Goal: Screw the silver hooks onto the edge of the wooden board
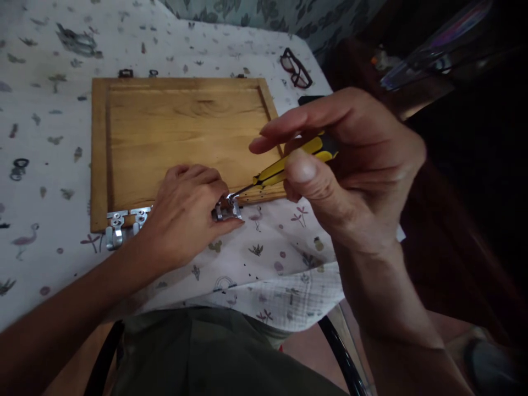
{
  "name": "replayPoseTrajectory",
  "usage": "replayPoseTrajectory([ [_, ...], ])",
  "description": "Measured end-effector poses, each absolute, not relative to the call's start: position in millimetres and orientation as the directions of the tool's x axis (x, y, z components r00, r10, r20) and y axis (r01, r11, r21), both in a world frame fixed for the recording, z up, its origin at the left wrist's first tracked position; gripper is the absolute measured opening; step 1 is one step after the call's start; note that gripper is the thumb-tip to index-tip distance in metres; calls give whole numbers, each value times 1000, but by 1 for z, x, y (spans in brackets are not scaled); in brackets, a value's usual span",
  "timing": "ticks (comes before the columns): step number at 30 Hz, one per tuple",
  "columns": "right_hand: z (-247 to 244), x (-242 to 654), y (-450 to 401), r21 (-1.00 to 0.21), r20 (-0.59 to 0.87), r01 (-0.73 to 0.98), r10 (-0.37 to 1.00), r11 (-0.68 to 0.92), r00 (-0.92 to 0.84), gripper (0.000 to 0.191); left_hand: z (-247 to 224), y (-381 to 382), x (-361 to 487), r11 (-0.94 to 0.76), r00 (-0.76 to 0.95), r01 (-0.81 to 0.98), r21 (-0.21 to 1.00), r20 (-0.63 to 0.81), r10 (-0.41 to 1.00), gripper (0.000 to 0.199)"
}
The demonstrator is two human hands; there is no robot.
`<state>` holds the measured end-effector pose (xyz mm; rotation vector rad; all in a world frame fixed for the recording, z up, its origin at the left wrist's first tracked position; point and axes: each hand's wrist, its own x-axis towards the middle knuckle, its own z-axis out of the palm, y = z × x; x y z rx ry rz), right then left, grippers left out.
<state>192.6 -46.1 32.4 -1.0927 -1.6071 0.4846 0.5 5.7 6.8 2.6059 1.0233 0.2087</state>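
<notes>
Head view: right hand (363, 159) clamps fingers around a probably light, rigid screwdriver (277, 169), best held by its handle (311, 146); left hand (181, 217) pinches a hinge (236, 209) at cabinet door (190, 132)'s five o'clock

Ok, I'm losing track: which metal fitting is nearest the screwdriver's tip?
The rightmost metal fitting on the wooden panel, at the left hand's fingertips; the other fittings sit farther left, away from the screwdriver.

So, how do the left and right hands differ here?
The left hand sits low at the edge of the wooden panel; the right hand is raised nearer the camera. The left hand grips a metal bracket; the right hand holds a yellow-and-black screwdriver. Both are bare, and the screwdriver's tip reaches that bracket.
</notes>
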Motion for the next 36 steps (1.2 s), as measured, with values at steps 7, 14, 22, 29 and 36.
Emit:
replayPoseTrajectory([
  [7, 35, 202, -33, -817, 485, 294, 867, 497, -118, 21, 9, 5, 2, -681, 732, 648, 342, -33, 680, 15],
  [14, 43, 202, -33, -852, 419, 279, 896, 444, -148, 9, 7, 6, 0, -690, 736, 634, 349, -1, 677, 16],
  [22, 26, 186, -30, -723, 625, 391, 781, 570, 16, 22, 7, 6, 2, -689, 735, 640, 340, -9, 678, 16],
  [29, 23, 180, -38, -741, 593, 444, 801, 503, 83, 20, 8, 6, 2, -698, 741, 631, 339, 2, 671, 15],
  [36, 20, 191, -39, -734, 601, 387, 799, 558, -11, 10, 8, 5, 3, -684, 732, 648, 336, -25, 681, 17],
])
